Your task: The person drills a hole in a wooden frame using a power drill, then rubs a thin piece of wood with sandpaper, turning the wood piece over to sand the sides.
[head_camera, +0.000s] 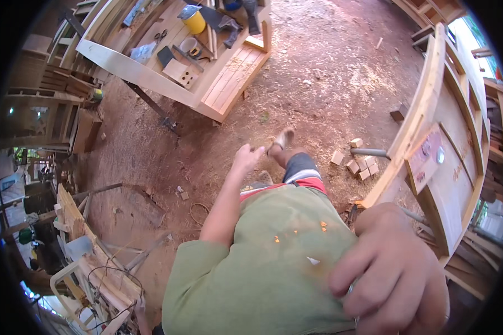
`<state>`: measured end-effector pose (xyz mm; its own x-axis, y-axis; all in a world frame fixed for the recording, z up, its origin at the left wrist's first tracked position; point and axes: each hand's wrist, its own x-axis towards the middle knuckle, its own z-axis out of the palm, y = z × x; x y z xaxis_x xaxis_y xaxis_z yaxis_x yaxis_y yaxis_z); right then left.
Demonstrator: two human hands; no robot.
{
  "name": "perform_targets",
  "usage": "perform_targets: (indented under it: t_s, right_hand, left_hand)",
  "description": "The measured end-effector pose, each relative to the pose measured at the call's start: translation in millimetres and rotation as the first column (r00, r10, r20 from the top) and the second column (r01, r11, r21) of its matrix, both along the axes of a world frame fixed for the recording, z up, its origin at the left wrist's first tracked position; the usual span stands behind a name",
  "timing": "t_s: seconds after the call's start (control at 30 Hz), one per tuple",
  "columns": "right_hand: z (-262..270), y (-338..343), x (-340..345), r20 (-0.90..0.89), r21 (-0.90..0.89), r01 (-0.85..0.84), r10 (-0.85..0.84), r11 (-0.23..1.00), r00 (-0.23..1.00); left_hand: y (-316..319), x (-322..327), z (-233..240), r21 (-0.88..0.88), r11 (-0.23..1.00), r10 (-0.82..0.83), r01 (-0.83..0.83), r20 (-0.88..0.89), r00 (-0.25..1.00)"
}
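My left hand [248, 160] hangs over the dirt floor in front of my shorts, a finger and thumb apart, with nothing seen in it. Close to the camera, at lower right, is my right hand [396, 272], its fingers curled in front of my green shirt [272, 255]. The palm side is hidden, and I cannot tell whether it holds something. Just beyond that hand stands a wooden frame with panels [419, 104]. A small board [425, 157] with shiny items on it rests on the frame.
Ahead is a wooden bench [138, 79] bearing a yellow container [194, 21], scissors [160, 35] and a block with holes [180, 73]. Several wood blocks [364, 166] lie on the shaving-strewn floor [318, 75] near a metal pipe [369, 153]. Timber and cable [109, 268] stand at left.
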<state>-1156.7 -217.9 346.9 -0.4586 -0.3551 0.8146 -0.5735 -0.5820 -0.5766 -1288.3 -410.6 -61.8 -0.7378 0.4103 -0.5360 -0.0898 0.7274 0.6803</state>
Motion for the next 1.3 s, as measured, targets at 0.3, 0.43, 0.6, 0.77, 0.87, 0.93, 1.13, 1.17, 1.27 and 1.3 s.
perform_targets:
  t_s: [0.3, 0.43, 0.6, 0.77, 0.87, 0.93, 1.13, 1.17, 1.27, 1.3]
  right_hand:
    - [-264, 127, -236, 0.763, 0.544, 0.281, -0.605, 0.791, 0.227]
    - [-349, 162, -322, 0.761, 0.648, -0.067, -0.643, 0.759, 0.080]
    - [-417, 157, -429, 0.848, 0.499, -0.167, -0.519, 0.850, -0.109]
    - [-489, 135, -526, 0.811, 0.544, 0.177, -0.460, 0.820, -0.362]
    - [-488, 132, -555, 0.830, 0.456, 0.274, -0.294, 0.847, -0.474]
    - [-478, 132, -563, 0.795, 0.475, 0.199, -0.321, 0.857, -0.514]
    - [-450, 136, -568, 0.929, 0.279, 0.506, -0.097, 0.816, -0.357]
    - [-441, 137, -567, 0.930, 0.284, 0.507, -0.104, 0.814, -0.354]
    - [-422, 133, -574, 0.926, 0.339, 0.564, -0.162, 0.753, -0.340]
    - [-420, 132, -577, 0.928, 0.334, 0.553, -0.165, 0.763, -0.333]
  left_hand:
    - [53, -202, 19, 0.048, 0.996, 0.075, -0.069, -0.125, 0.989]
    - [88, -311, 17, -0.086, 0.971, 0.192, -0.221, -0.267, 0.944]
    - [134, -419, -41, -0.104, 0.975, 0.114, -0.197, -0.528, 0.842]
    - [171, -462, -58, -0.306, 0.942, -0.041, -0.137, -0.513, 0.857]
    - [175, -472, -62, -0.359, 0.927, -0.092, -0.106, -0.494, 0.865]
    - [171, -476, -66, -0.377, 0.917, -0.077, -0.133, -0.494, 0.866]
    - [185, -477, -49, -0.326, 0.943, -0.074, -0.073, -0.419, 0.905]
    - [191, -474, -46, -0.316, 0.948, -0.099, -0.041, -0.416, 0.904]
    - [190, -464, -52, -0.088, 0.993, 0.041, -0.078, -0.359, 0.933]
    - [190, -456, -60, -0.086, 0.993, 0.048, -0.085, -0.366, 0.929]
